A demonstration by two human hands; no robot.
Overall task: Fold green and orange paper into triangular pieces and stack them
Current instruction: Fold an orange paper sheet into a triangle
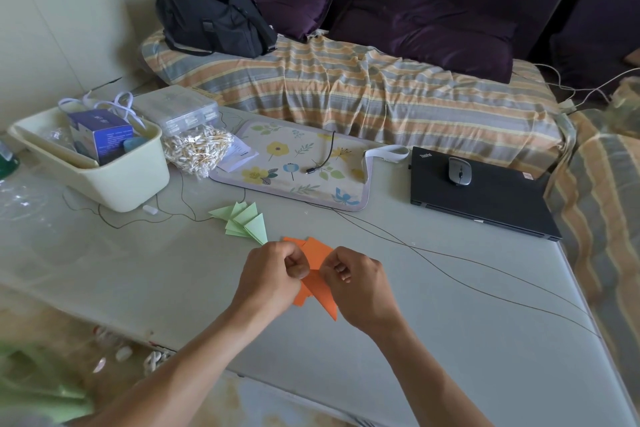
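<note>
Orange paper, its long point aimed toward the person, is pinched between left hand and right hand above the tabletop, orange pile just beyond, green stack beyond-left.

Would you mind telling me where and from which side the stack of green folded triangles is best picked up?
Probably pinch the green stack at its near right end, where the triangles' narrow tips converge beside the left hand, coming from the front. The far ends fan apart, so a grip there would likely catch only some pieces.
</note>
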